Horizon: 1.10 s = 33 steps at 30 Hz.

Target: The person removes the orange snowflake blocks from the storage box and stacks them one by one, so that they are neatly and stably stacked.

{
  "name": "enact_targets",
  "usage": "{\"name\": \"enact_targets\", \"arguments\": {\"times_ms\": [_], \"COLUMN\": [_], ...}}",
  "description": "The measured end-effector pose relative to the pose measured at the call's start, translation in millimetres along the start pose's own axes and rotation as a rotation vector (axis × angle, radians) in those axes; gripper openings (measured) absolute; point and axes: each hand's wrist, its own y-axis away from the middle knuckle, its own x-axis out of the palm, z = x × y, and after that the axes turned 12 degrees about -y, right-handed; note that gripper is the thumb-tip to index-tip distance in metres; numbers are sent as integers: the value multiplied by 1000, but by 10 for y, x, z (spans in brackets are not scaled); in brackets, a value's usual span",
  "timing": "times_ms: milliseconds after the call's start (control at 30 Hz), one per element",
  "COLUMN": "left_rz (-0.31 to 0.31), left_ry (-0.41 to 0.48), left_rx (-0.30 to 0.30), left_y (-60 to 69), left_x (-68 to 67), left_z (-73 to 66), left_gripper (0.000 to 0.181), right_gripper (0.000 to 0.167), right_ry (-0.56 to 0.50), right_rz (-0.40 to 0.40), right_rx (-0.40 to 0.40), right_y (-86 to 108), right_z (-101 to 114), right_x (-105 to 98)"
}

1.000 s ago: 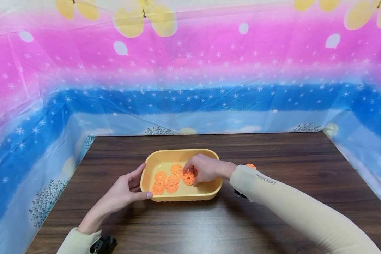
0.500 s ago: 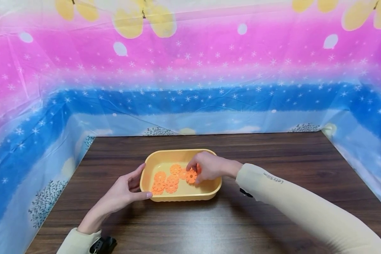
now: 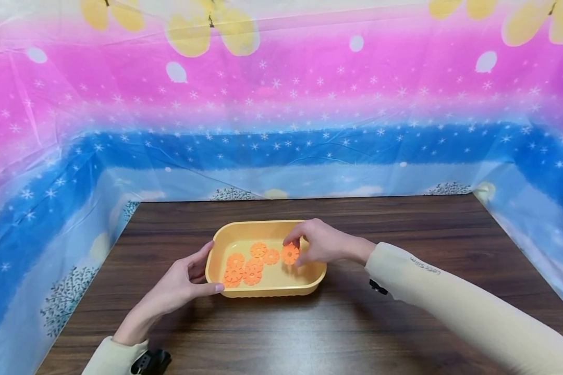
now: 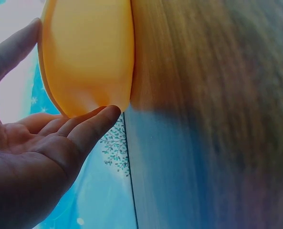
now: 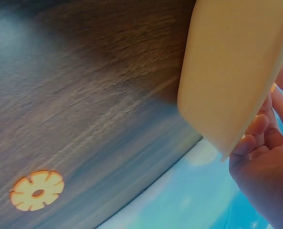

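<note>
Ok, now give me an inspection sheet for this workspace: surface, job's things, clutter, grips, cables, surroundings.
Surface: dark wood-grain table.
Job's things: yellow tray holding orange notched discs, some overlapping; one loose disc flat on the table, apart from the tray.
Clutter: nothing seen.
Left grip: bare hand, holding the tray's left end.
Right grip: bare hand, pinching a single disc over the tray.
Cables: nothing seen.
Surroundings: pink-and-blue snowflake-print fabric behind and at both sides.

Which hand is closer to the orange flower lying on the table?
Right. The right hand is over the tray, on the side toward the flower; the left hand holds the opposite end.
</note>
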Motion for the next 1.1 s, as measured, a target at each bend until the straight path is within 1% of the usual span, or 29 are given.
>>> {"name": "enact_targets", "arguments": {"times_ms": [167,300,433,600,733,900,1100], "left_rz": [1,4,5,6,6,8,11], "left_ry": [-3,-2,-4,-1,-2,-4,5], "left_rx": [-16,-19,-10,-8,-9,-10,-10], "left_y": [2,3,0,3,3,4,4], "left_x": [7,5,-3,-8,-7,-6,-9], "left_z": [13,6,-12,-20,-27,-29,-24], "left_gripper": [103,103,103,103,103,102,102], "right_gripper": [40,42,43,45,47,49,46], "right_ry": [-20,-15,-31,-39,-66,-100,-106], "right_rz": [-45,-67,-88,-134,-165,-214,-262], "right_rx": [-19,-33,-17,11,15,42,82], "right_y": [98,182,270,369,459,586,729], "right_z": [-2,-13,-30,-69,-138,-210,-282], "right_x": [-34,-75,-131,-176,-208,-262,-346]}}
